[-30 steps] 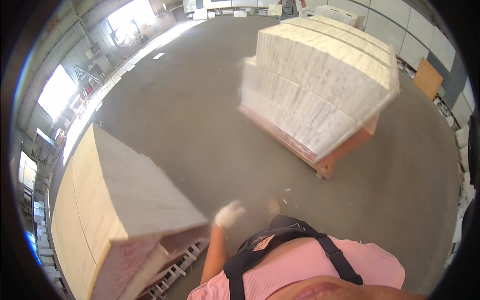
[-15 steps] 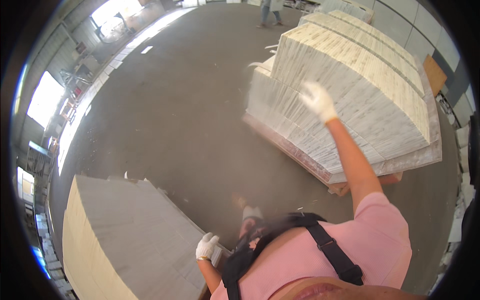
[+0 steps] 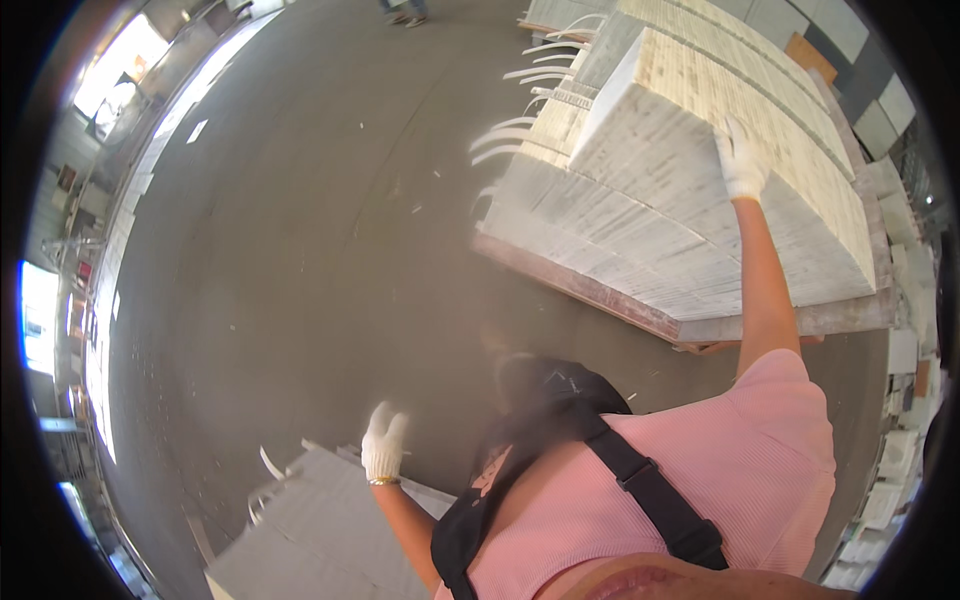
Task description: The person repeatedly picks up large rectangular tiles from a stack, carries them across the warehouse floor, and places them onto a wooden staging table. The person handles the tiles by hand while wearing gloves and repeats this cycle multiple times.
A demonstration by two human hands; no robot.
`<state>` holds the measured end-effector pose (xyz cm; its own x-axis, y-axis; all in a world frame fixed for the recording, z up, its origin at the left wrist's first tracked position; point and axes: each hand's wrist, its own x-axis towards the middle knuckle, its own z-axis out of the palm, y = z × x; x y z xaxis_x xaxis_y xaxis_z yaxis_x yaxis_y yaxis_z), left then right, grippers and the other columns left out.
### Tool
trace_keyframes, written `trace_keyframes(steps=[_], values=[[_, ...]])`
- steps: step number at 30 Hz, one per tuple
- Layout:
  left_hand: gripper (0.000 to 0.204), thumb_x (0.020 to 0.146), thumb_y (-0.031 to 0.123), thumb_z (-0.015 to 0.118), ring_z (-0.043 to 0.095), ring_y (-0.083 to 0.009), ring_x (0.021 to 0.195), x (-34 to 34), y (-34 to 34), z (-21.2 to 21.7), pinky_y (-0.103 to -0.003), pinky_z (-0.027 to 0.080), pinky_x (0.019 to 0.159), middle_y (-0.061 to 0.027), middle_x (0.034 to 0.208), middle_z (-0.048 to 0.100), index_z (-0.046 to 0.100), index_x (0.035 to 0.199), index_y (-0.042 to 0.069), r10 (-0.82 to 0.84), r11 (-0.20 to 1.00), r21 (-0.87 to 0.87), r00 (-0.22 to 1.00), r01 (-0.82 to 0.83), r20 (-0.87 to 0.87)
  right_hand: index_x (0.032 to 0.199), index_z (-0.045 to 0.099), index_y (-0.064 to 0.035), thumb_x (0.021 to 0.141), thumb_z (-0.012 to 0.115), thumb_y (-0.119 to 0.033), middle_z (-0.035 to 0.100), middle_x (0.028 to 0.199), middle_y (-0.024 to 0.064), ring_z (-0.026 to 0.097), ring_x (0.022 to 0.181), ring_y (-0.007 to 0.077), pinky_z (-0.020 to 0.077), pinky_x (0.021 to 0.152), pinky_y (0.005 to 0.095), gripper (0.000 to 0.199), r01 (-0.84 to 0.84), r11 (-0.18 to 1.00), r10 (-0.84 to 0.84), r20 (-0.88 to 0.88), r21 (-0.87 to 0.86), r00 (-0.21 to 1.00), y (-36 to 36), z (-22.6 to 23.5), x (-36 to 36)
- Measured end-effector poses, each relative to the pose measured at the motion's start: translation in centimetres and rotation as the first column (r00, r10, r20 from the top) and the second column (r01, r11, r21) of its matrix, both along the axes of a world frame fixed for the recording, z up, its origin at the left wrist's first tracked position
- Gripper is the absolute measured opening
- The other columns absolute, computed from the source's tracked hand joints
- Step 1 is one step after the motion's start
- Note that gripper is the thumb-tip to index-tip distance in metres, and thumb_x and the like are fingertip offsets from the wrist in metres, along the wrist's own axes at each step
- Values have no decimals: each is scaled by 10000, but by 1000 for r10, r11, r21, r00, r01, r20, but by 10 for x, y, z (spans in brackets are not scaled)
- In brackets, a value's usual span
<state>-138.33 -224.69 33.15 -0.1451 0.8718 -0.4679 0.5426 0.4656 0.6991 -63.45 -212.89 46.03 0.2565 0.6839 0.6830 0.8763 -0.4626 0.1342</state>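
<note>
In a white knit glove, my right hand (image 3: 741, 160) lies with fingers stretched out at the upper edge of a big stack of white-grey stone slabs (image 3: 660, 190). It grips nothing that I can see. The slabs stand packed on edge in tiers. My left hand (image 3: 384, 443), also gloved in white, is raised beside the far edge of a second stack of grey-white slabs (image 3: 310, 530) at lower left. Its fingers are extended and a little blurred, with nothing visible in them. Whether it touches that stack I cannot tell.
A wooden pallet (image 3: 590, 290) supports the large stack. Several loose white straps (image 3: 515, 135) curl out from its left end. The grey floor (image 3: 280, 250) stretches between the stacks. Another person's feet (image 3: 405, 18) show at the top. More slabs line the right wall.
My body has turned and moved forward. My right hand has come to rest on the large stack's top edge. My left hand has shifted from the lower stack's right edge to its far edge.
</note>
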Motion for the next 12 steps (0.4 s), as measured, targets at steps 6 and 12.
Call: trace_keyframes(steps=[6,12], values=[[608,890,352,683,626,-276,1244,-69,102,-127,-389,477,1047,-163,1362,661,610,1402,32,-90,996,-26,995,88,-49,1275,695,-92,987,583,-483,687,1301,131,611,1238,318,448,1056,418,498,20,996,-15,-66,84,998,-7,-1,7],[220,789,282,685,673,-379,945,-208,144,-301,-468,568,858,-129,968,708,737,951,143,-912,202,-232,96,951,-399,1282,705,-60,989,581,-492,671,1342,175,596,1276,329,431,1080,386,537,471,875,-321,-593,114,738,25,26,-15]])
